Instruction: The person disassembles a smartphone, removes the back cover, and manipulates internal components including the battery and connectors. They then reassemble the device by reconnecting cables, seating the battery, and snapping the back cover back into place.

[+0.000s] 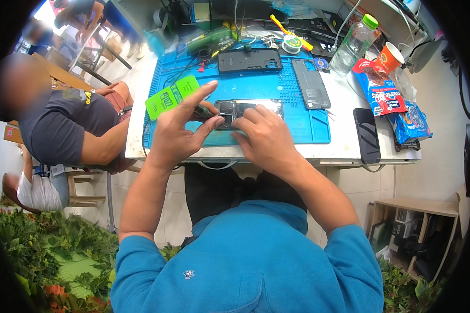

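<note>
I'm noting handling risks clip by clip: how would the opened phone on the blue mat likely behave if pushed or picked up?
The opened phone is probably fragile, since its insides lie exposed. It looks fairly stiff, being flat and straight-edged. Lying flat on the blue mat, it would likely slide rather than roll or tip.
</note>
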`<state>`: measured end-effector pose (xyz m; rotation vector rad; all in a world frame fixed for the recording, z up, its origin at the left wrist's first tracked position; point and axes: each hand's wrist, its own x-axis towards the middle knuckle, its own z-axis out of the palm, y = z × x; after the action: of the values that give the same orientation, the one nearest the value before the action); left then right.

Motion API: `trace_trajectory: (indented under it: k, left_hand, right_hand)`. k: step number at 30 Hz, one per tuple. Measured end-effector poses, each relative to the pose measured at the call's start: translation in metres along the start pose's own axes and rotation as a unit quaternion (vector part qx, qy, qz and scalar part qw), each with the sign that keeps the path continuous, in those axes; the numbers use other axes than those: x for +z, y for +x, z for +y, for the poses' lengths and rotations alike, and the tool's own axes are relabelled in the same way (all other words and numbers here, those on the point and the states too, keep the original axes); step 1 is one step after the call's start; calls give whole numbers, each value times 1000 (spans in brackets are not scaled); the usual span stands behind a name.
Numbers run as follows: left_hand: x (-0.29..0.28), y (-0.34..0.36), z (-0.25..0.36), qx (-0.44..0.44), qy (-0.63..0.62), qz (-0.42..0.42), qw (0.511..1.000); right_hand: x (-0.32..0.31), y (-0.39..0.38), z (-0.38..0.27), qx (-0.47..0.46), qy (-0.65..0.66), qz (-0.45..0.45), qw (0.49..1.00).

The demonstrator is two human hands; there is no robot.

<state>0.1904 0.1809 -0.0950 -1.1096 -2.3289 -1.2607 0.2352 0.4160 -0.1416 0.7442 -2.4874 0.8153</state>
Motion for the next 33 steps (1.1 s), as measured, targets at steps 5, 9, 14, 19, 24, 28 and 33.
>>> trace_trajectory:
  k: [5, 9, 14, 19, 24, 28, 33]
  left_hand:
    - [1, -3, -5, -4, -36, 57, 998]
    - [0, -5, -6, -3, -38, 89, 995]
    - [-8, -11, -12, -89, -63, 114, 987]
    - [-4, -18, -18, -107, -58, 128, 984]
    - [-2, -19, -26, -83, -42, 139, 986]
    - [-6, -21, -25, -95, -26, 146, 984]
    - [-10, -26, -30, -95, -53, 158, 981]
  right_hand:
    - [4, 8, -2, 1, 14, 15, 1000]
    - [14, 16, 2, -13, 31, 13, 999]
    - [-2, 32, 10, 8, -12, -4, 1000]
    - [-25, 52, 32, 36, -52, 22, 998]
    - [-34, 75, 59, 28, -79, 39, 996]
    - [-39, 92, 81, 36, -111, 12, 993]
    - [-27, 116, 109, 52, -140, -51, 987]
